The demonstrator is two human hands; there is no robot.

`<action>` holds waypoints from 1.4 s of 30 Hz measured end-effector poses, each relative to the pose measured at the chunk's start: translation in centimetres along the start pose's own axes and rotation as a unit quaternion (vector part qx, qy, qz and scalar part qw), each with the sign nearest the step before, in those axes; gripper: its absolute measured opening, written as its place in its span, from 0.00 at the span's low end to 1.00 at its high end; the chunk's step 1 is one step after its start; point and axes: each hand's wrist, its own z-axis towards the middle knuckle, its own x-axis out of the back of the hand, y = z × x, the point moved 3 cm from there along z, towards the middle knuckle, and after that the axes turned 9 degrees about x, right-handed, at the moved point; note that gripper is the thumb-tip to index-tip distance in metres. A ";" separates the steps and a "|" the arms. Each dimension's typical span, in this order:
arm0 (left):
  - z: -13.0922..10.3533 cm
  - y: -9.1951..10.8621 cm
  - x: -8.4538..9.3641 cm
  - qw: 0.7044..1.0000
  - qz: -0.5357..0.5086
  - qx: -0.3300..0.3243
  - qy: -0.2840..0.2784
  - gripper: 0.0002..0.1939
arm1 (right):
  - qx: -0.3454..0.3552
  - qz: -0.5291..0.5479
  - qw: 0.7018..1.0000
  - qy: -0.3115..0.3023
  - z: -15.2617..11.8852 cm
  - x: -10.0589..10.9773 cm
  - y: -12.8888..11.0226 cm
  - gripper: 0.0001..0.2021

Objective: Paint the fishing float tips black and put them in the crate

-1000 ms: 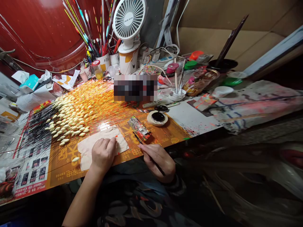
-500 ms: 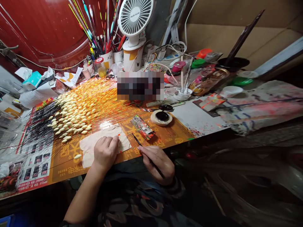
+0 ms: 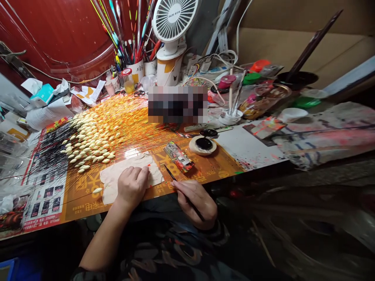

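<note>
My left hand (image 3: 133,185) is closed, resting on a pale cloth (image 3: 109,177) at the table's front edge. From its left side sticks out a fishing float with a cream, spindle-shaped body (image 3: 97,190); its middle is hidden under the fingers, and a bit of orange shows just past them. In my right hand (image 3: 197,203) is a thin dark paintbrush (image 3: 170,173), its tip pointing up and left, near the cloth's right edge. A paint-smeared block (image 3: 179,157) lies beyond the brush. Behind that sits a round pale dish of black paint (image 3: 203,144).
Many cream-bodied floats (image 3: 93,136) with orange stems lie in a heap at left. A white fan (image 3: 175,17) and a cup of brushes and floats (image 3: 136,72) stand at the back. A stained cloth (image 3: 328,132) lies at right, near a small white cup (image 3: 293,114).
The camera view has shifted slightly, so the background sits a little further right and higher. Both hands keep nearly the same pose, with the brush tip still beside the cloth.
</note>
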 end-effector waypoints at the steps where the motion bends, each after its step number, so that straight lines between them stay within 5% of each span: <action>1: 0.0 0.0 0.0 1.000 0.002 0.000 -0.002 0.05 | 0.001 0.011 1.000 -0.006 -0.1 -0.1 -0.1 0.28; 42: -0.6 0.0 -0.7 0.999 0.020 0.021 -0.026 0.07 | -0.002 0.001 0.999 -0.046 -0.8 -1.5 -1.0 0.27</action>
